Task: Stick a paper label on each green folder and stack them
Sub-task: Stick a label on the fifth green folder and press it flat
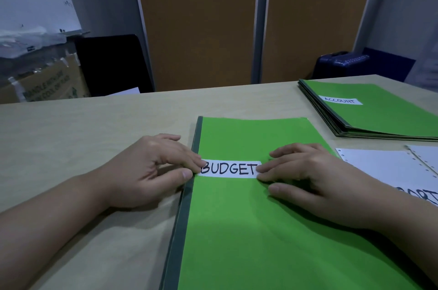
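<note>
Left hand [151,169] and right hand [308,176] fingertips press flat white paper "BUDGET" label [230,169] onto smooth green folder [248,230]; gripping nothing, folder's lower edge cut off.

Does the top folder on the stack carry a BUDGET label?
No, the stack's top folder carries an ACCOUNT label.

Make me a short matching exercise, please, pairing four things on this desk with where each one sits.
Things:
1. BUDGET label
2. ACCOUNT label
3. white perforated sheets
4. left hand

Places:
A. on top of the folder stack at the far right
B. on the desk by the near folder's spine
C. on the near green folder, between both hands
D. right of the near folder, partly under the right hand

Pairs: 1-C, 2-A, 3-D, 4-B
</note>
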